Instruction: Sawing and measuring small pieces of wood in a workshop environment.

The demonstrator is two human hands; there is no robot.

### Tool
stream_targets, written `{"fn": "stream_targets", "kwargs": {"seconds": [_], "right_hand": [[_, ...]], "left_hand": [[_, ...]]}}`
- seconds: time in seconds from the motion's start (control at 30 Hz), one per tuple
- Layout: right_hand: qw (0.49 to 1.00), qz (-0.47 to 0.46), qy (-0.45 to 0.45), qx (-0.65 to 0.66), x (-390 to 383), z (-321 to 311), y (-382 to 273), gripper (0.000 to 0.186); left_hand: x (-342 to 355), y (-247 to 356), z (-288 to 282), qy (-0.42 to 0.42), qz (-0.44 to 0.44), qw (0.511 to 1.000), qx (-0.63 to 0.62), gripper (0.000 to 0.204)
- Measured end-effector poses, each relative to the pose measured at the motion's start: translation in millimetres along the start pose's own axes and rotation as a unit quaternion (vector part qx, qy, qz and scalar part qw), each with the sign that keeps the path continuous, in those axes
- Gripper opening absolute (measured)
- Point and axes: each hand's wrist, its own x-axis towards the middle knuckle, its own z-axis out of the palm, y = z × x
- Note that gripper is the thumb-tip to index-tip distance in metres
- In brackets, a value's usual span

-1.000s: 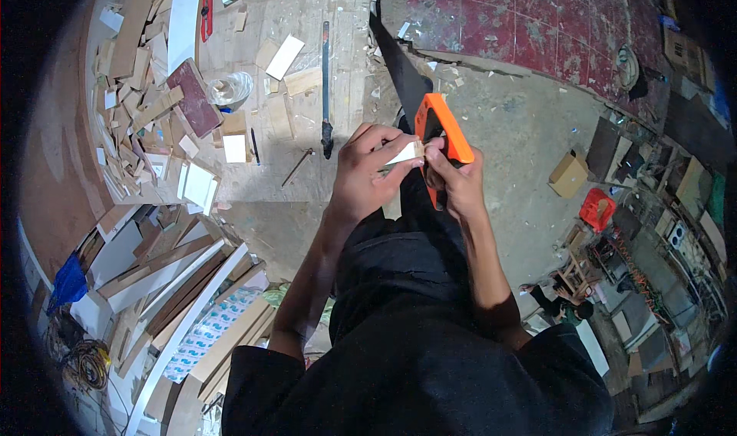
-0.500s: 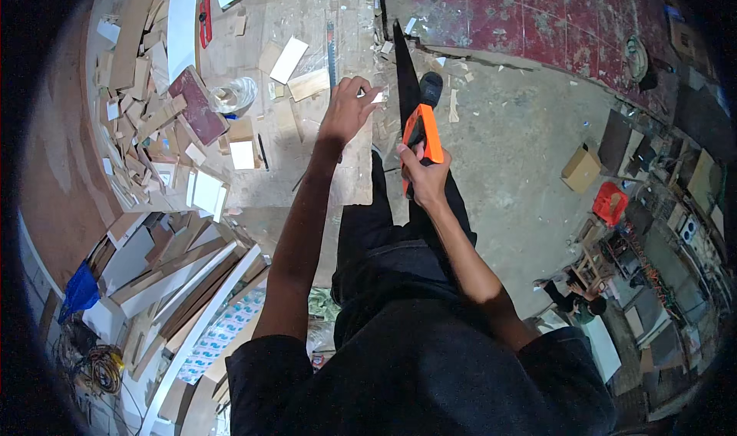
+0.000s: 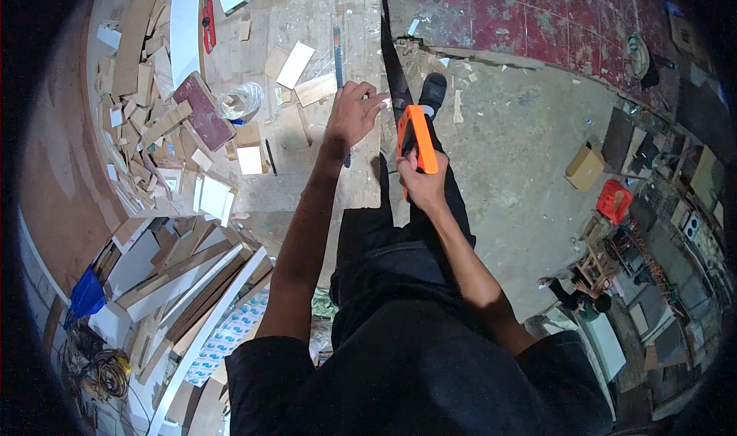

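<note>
Saw (image 3: 423, 135): orange-handled, its dark blade along the desk's (image 3: 361, 183) right edge.
Right hand (image 3: 424, 183): I see fingers wrapped around the handle.
White piece (image 3: 385, 104): small, at that edge near the blade.
Left hand (image 3: 355, 115): fingers pinching the white piece.
Wood offcuts (image 3: 165, 121): heaped over the desk's left.

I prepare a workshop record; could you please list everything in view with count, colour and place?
worktable: one, pale, upper left
handsaw: one, orange and black, worktable's right edge
offcuts: many, white and brown, worktable
hand tool: one, red, worktable
strip: one, dark, worktable
plastic item: one, clear, worktable
boards: many, white and brown, lower left
sheeting: one, blue, left
box: one, brown, floor
container: one, red, right
co-worker: one, dark clothing, lower right
left hand: one, bare, worktable's edge
right hand: one, bare, on handsaw
</note>
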Motion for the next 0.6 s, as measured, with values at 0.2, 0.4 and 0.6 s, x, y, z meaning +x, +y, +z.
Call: {"fn": "stream_targets", "kwargs": {"seconds": [0.2, 0.4, 0.6], "right_hand": [[0.995, -0.062, -0.033, -0.067, 5.3, 10.0, -17.1, 0.025], [0.999, -0.015, -0.01, -0.049, 6.1, 2.4, -17.1, 0.023], [0.997, -0.006, -0.017, -0.079, 7.1, 9.3, -33.1, 0.024]], "left_hand": [[0.6, -1.7, 3.6, 0.01, -0.001, 1.0, -0.002, 0.02], [0.6, 5.4, 1.2, 0.016, -0.006, 1.0, -0.011, 0.019], [0.4, -2.9, -4.0, 0.044, -0.009, 0.997, -0.067, 0.016]]}}
